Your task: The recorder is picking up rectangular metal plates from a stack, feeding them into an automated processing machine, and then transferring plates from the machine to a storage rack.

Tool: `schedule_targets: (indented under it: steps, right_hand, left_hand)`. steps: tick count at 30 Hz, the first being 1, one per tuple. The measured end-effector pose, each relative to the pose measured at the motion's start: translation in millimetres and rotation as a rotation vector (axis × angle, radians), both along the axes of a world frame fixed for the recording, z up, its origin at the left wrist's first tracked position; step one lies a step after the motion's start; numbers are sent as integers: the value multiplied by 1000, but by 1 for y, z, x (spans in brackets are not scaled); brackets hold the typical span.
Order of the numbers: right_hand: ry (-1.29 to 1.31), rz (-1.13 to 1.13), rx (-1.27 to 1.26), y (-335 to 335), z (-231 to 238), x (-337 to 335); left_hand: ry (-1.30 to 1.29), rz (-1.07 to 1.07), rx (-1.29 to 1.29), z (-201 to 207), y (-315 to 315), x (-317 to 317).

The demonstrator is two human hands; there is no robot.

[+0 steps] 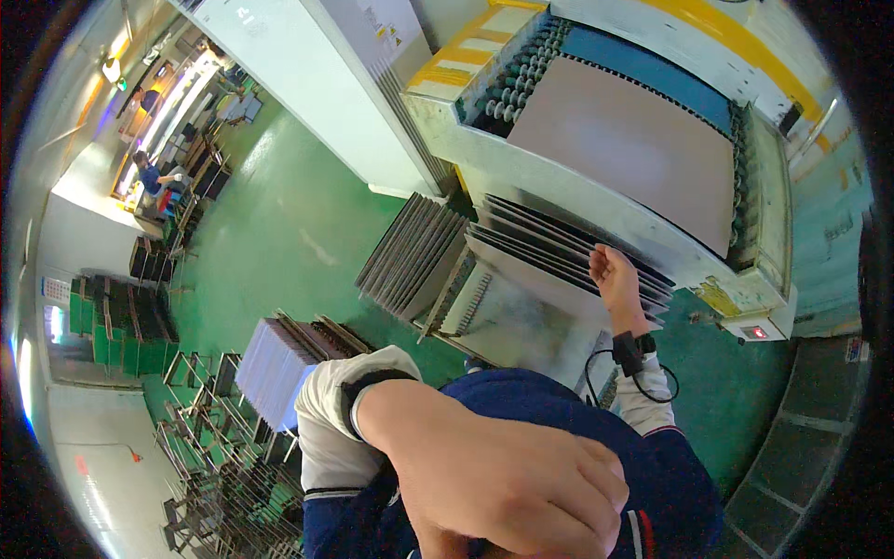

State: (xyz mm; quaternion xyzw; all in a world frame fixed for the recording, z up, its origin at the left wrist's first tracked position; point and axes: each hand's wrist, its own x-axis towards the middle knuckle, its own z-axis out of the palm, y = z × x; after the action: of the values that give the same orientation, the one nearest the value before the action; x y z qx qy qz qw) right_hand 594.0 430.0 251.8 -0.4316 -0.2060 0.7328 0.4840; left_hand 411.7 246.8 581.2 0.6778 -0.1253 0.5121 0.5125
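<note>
My left hand is raised close in front, back of the hand showing, with its fingers curled together. Whatever those fingers hold, if anything, is hidden. My right hand reaches forward beside a row of upright thin flat panels, its fingers loosely bent and nothing visible in them. Whether it touches a panel edge I cannot tell. A dark wristband with a black cable circles the right wrist. Left of the row leans another stack of grey panels. Between them and my body lies a pale rack surface.
Ahead stands a roller machine carrying a large pinkish-brown sheet. A tall white cabinet is beside it. To the left are bluish-white panels and metal racks on green floor. A person sits far left.
</note>
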Motion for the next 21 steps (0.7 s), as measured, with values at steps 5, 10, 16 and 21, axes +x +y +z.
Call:
schedule_targets:
  steps: [5,10,16,21]
  right_hand:
    - [-23,44,34,-9,-15,4]
    - [-113,68,20,-22,-12,-3]
    - [-796,170,423,-26,-30,-18]
    - [-1243,213,905,-47,-21,-31]
  left_hand:
    - [-31,-45,-64,-8,-12,2]
    - [-22,-100,-82,-10,-18,-1]
    - [-36,253,140,-2,-23,-10]
    - [3,501,411,8,-26,-31]
